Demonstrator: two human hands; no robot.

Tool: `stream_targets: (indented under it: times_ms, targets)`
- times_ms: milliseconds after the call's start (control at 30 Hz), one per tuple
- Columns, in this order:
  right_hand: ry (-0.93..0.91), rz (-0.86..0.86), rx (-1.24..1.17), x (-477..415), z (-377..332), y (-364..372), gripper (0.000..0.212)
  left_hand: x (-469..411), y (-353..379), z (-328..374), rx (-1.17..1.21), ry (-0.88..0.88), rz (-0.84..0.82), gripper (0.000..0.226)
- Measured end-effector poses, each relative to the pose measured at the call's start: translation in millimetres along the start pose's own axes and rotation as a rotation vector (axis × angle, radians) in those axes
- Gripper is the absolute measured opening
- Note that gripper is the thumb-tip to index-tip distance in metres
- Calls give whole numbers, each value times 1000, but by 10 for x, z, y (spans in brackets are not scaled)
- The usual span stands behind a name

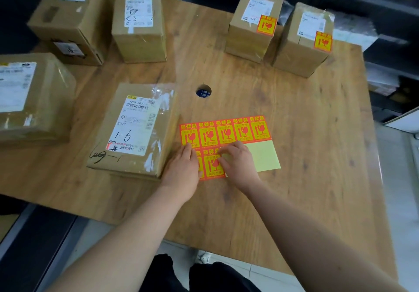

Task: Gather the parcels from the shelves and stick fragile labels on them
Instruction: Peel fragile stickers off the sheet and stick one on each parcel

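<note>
A sheet of orange-and-yellow fragile labels (226,133) lies on the wooden table (306,133), with bare yellow backing at its lower right. My left hand (181,169) presses flat on the sheet's left edge, fingers together. My right hand (238,160) has its fingertips on a label in the lower row, at the edge beside the bare backing. A brown parcel marked "1-6" (133,128) lies just left of the sheet with no fragile label. Two parcels at the back right (254,24) (306,39) each carry a fragile label.
Three more unlabelled cardboard parcels stand at the left and back left (31,96) (72,17) (139,24). A round cable hole (203,91) sits in the table's middle. Dark shelving runs behind and along the right side.
</note>
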State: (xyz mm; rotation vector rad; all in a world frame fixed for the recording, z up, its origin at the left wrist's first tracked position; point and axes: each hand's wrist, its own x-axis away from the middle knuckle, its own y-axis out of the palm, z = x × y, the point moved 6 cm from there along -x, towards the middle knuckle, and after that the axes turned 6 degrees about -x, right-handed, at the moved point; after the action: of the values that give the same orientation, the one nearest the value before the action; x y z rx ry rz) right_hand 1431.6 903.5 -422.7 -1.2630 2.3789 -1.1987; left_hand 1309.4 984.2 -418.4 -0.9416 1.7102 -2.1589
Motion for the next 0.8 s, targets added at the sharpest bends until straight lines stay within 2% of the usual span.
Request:
stream_targets:
  times_ms: [133,333,467,600,800]
  targets:
    - [8,17,-27,12,19,-5,37,5,-3,-5,20,-4,0,68]
    - [8,-2,-42,-3,5,-4,31,6,-5,-8,23,-4,-6,68]
    - [33,-25,-91,-17,31,-31,12,6,-20,-7,22,-2,-4,68]
    - [118,65,-162,-84,33,-126,16,1,-28,-7,20,0,-8,68]
    - [182,89,-33,-200,-3,-77,17,10,-18,-14,16,-3,1,68]
